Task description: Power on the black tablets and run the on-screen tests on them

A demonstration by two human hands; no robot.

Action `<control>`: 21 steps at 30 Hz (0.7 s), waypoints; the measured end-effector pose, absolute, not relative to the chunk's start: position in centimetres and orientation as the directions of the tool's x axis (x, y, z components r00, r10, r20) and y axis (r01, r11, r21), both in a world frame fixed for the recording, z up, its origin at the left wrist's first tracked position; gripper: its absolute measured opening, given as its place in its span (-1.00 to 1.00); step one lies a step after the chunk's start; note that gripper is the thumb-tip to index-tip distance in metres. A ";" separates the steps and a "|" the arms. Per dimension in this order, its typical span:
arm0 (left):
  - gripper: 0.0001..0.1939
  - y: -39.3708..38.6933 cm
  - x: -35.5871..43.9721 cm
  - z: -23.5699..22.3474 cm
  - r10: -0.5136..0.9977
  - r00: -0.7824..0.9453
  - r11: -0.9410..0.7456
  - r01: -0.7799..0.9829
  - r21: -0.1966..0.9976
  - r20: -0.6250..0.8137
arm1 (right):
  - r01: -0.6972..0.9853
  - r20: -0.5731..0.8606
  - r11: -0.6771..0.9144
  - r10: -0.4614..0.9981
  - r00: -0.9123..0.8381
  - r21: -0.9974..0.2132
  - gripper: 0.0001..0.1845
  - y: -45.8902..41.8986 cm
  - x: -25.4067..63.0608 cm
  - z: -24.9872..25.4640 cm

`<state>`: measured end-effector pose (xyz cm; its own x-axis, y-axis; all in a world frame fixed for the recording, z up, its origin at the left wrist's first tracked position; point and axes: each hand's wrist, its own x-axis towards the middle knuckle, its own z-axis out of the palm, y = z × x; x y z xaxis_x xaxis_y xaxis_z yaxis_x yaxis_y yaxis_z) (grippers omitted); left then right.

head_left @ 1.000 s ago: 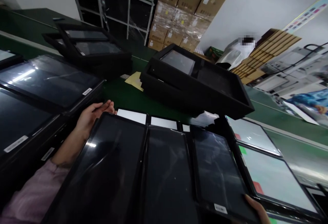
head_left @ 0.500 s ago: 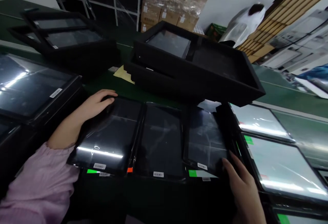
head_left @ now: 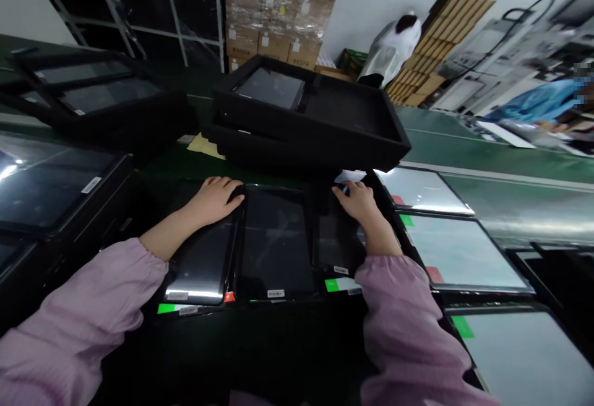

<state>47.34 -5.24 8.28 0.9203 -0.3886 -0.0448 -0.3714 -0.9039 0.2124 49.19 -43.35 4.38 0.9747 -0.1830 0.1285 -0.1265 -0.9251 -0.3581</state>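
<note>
- Both hands have moved up toward the far edge since the earlier frame; I read the right hand (head_left: pixel 359 203) on the far end of the right black-framed display panel (head_left: pixel 336 239), fingers loosely curled; grip cannot be told;
- I read the left hand (head_left: pixel 211 202) on the far end of the left display panel (head_left: pixel 202 263), fingers close together; no pinch seen;
- middle display panel (head_left: pixel 276 242) lies between the hands, untouched;
- black foam tray (head_left: pixel 306 127) sits just beyond both hands;
- pale-screened panels (head_left: pixel 457 251) lie right of the right hand.
</note>
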 end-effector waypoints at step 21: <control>-0.31 -6.7 48.9 10.6 -0.182 0.974 -0.983 -0.183 0.003 -0.139 | -0.201 0.238 -0.811 -0.382 0.893 -0.549 -0.39 -45.4 44.7 1.6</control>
